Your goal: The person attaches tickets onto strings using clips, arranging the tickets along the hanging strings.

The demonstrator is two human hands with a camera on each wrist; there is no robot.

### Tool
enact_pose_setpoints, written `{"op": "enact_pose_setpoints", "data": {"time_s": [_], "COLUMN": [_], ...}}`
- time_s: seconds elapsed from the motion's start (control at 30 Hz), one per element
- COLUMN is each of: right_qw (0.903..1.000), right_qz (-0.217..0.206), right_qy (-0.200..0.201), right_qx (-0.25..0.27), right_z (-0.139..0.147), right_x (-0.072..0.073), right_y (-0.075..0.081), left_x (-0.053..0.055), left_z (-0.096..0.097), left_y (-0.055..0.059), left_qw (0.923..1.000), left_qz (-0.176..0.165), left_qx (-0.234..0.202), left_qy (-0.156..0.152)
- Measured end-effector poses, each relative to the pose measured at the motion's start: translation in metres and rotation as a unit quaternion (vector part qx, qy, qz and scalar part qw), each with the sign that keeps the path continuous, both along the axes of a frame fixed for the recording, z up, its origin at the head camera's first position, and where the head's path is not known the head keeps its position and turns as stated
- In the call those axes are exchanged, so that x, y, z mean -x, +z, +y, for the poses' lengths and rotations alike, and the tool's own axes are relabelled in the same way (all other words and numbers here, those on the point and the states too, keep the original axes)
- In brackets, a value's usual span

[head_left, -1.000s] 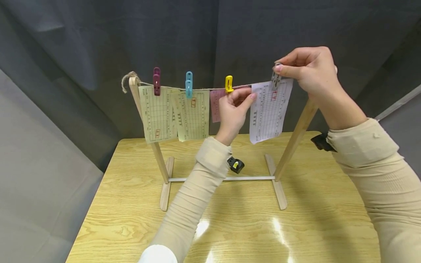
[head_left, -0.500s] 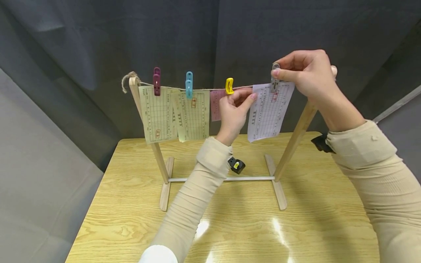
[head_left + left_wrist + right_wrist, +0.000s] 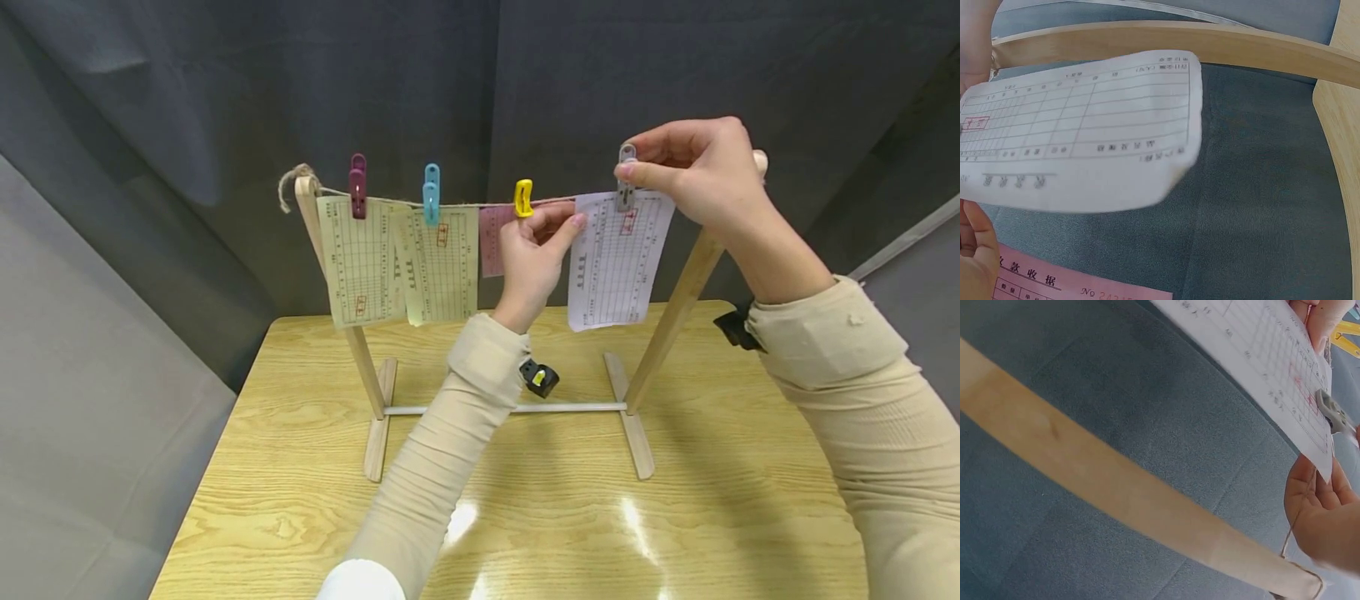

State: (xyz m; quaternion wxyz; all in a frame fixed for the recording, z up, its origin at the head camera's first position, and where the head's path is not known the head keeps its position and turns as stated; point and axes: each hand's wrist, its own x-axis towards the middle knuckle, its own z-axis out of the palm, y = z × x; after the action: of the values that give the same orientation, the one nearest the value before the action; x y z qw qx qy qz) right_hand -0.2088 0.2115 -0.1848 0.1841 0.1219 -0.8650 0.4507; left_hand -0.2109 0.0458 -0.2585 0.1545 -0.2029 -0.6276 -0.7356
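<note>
A white printed receipt slip with a red stamp hangs at the right part of a twine line. My right hand pinches a grey clothespin, whose jaws lie over the slip's top edge. At the slip's upper left edge, my left hand pinches the paper between thumb and fingers. Just above that hand a yellow clothespin sits on the line. A pink slip hangs there, partly hidden by the hand. In the right wrist view the grey clothespin grips the slip's edge.
Two yellowish slips hang at left from a purple clothespin and a blue clothespin. Wooden posts on flat feet carry the twine, joined by a white rod. The stand rests on a wood-grain table.
My right hand and the grey clothespin have come down slightly, and the clothespin stands straighter. The white slip has swung a little. The yellow clothespin has turned slightly; my left hand stays nearly still.
</note>
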Motion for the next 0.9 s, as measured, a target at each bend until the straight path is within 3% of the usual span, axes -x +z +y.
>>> {"op": "enact_pose_setpoints", "data": {"time_s": [0.47, 0.73, 0.9], "right_qw": [0.9985, 0.9983, 0.9984], "right_qz": [0.017, 0.029, 0.041], "right_qy": [-0.016, -0.035, -0.038], "right_qx": [-0.050, -0.036, -0.008], "right_z": [-0.001, -0.001, 0.001], "right_x": [-0.007, -0.010, -0.015], "right_y": [0.005, 0.004, 0.002], "left_x": [-0.002, 0.016, 0.017], "left_z": [-0.001, 0.004, 0.004], "left_y": [0.003, -0.018, -0.022], "left_qw": [0.9998, 0.9999, 0.9999], "left_qz": [-0.002, -0.005, -0.005], "left_qx": [-0.010, -0.004, -0.003], "left_qy": [-0.014, -0.015, -0.013]}}
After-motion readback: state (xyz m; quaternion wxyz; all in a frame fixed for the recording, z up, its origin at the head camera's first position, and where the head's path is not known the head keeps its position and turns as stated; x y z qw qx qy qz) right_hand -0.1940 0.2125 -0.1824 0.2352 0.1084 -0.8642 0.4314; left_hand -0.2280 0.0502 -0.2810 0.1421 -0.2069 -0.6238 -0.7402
